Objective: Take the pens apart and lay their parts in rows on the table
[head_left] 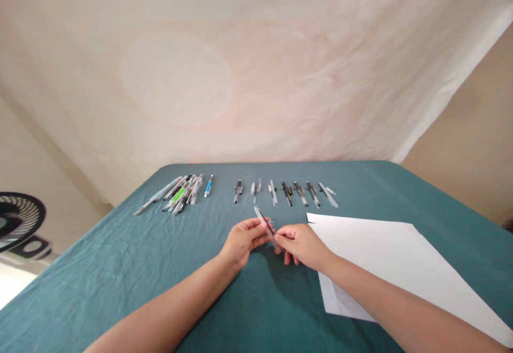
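Both my hands meet above the teal tablecloth [120, 267] and hold one clear-barrelled pen [265, 225] between them. My left hand [242, 240] pinches the pen near its middle. My right hand [302, 245] grips its lower end with closed fingers. The pen slants up and to the left. A small clear piece [271, 221] lies on the cloth just behind the pen.
A heap of pens [182, 192] lies at the back left of the table. A row of several separated pens [288, 193] runs along the back middle. A white sheet of paper [385, 262] lies at the right. A black fan [18, 222] stands off the table's left.
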The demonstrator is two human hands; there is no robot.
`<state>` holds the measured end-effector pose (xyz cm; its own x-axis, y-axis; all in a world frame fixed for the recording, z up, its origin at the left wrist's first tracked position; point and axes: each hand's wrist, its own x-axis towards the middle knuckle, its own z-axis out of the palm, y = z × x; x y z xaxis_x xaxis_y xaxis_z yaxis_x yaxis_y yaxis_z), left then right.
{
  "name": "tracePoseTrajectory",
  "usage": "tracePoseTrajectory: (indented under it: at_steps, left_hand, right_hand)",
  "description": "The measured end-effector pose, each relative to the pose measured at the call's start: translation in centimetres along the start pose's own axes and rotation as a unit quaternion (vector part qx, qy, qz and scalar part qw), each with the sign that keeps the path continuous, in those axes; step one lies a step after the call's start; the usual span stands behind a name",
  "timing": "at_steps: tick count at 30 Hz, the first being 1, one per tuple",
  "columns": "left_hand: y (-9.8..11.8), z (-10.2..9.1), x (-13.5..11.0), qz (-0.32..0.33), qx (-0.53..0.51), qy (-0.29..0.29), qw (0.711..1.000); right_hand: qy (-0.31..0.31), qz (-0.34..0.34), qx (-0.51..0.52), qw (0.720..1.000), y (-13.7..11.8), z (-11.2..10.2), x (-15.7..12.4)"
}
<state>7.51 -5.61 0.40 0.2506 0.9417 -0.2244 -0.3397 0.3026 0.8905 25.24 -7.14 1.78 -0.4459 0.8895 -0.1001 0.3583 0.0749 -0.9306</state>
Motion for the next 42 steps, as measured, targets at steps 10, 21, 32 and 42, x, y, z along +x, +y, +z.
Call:
tracePoseTrajectory:
  at_steps: [10,21,32,42]
  left_hand:
    - [0.3,0.8,-0.5,0.040,0.029,0.004,0.999]
    - [1.2,0.0,-0.3,0.110,0.174,-0.011,0.978]
    - [0.6,-1.7,1.1,0.087,0.187,-0.013,0.978]
    - [0.7,-1.7,1.0,0.090,0.237,-0.026,0.967]
  right_hand:
    - [-0.075,0.024,0.106,0.991,0.6,0.4,0.3]
    - [-0.013,0.055,0.062,0.996,1.1,-7.4,0.6]
    - [0.306,0.291,-0.277,0.863,10.1,-22.3,-1.2]
    - [0.320,0.230,-0.443,0.805,12.6,-22.2,0.3]
